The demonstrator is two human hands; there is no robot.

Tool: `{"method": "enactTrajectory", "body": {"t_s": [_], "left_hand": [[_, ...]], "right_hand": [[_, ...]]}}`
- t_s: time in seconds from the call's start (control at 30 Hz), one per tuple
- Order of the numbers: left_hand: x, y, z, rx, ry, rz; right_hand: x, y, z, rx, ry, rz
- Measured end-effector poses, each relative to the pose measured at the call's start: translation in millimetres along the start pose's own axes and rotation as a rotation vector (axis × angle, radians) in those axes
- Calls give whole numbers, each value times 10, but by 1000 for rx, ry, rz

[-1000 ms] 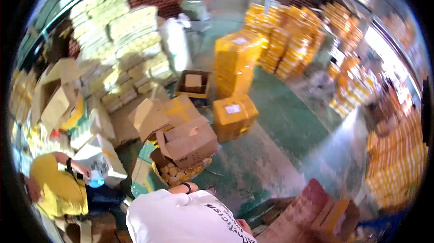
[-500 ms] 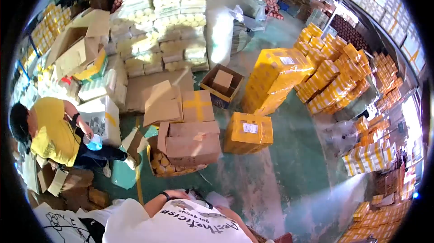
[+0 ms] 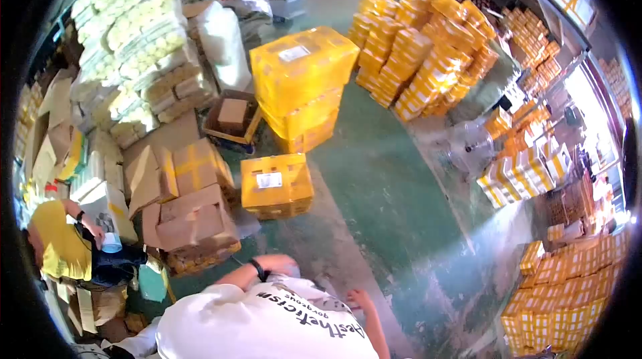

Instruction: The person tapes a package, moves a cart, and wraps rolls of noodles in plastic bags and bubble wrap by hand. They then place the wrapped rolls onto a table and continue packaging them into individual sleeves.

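Observation:
My left hand (image 3: pixel 283 264), with a black band at the wrist, is bent in front of my white printed shirt (image 3: pixel 261 322). Its back shows, but its fingers are blurred and I cannot make out anything in them. Lower right, my right hand (image 3: pixel 360 299) hangs beside my body, fingers loosely apart with nothing visible in them. Neither hand touches a box. Nearest to the left hand stands a yellow-taped carton (image 3: pixel 277 186) with a white label on the floor. Left of it is an open brown cardboard box (image 3: pixel 190 218) with its flaps folded over.
Yellow-wrapped cartons (image 3: pixel 301 85) stand stacked ahead, beside an open box (image 3: pixel 231 122). More taped cartons (image 3: pixel 428 51) are piled behind and at right (image 3: pixel 562 299). At left sits a person in yellow (image 3: pixel 60 238). Bagged goods (image 3: pixel 140 51) rise at the back left.
My view has turned right, so the boxes and the seated person appear further left. My right hand, mostly hidden before, now shows out at my side; my left arm stays bent.

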State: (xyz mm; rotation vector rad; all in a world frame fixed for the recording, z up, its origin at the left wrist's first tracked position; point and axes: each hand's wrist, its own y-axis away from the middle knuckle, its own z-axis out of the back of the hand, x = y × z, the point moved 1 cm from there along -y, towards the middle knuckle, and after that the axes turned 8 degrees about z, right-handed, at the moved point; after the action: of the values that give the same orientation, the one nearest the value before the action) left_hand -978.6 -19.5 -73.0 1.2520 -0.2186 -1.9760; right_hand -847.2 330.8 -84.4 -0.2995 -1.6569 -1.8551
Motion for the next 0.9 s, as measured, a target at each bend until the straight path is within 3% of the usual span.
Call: {"method": "enactTrajectory", "body": {"t_s": [0.03, 0.07, 0.13, 0.17, 0.23, 0.33, 0.4, 0.5, 0.63, 0.7, 0.8, 0.9], "left_hand": [[-520, -149, 526, 90, 49, -158], [-939, -333, 1040, 171, 121, -67], [-2093, -107, 2318, -380, 46, -383], [-2530, -12, 2854, -579, -73, -452], [-3370, 375, 3713, -912, -35, -651], [-3675, 252, 4171, -1181, 356, -1153], [-3719, 18, 4621, -1162, 399, -1359], [-3455, -336, 5363, -914, 315, -1507], [-3337, -1040, 6143, -784, 349, -1626], [-3332, -1349, 6538, -746, 341, -1611], [-3286, -1835, 7010, -719, 337, -1568], [-3238, -2352, 7356, -703, 362, -1474]], "right_hand": [[-128, -185, 333, -55, -86, 5], [-186, -328, 721, -120, -157, 16], [19, -510, 1285, -207, -312, 25], [175, -652, 1524, -242, -386, 39], [499, -1027, 1942, -200, -249, 23], [1099, -1808, 2429, -119, -51, 17], [1574, -2155, 2682, -91, 56, 73], [2061, -2969, 3203, -68, 352, 255], [3377, -3015, 3644, -105, -18, 254], [3784, -3243, 3853, -95, -60, 234], [3666, -4078, 4486, 63, 224, 313], [3965, -4995, 5132, 198, 575, 473]]}}
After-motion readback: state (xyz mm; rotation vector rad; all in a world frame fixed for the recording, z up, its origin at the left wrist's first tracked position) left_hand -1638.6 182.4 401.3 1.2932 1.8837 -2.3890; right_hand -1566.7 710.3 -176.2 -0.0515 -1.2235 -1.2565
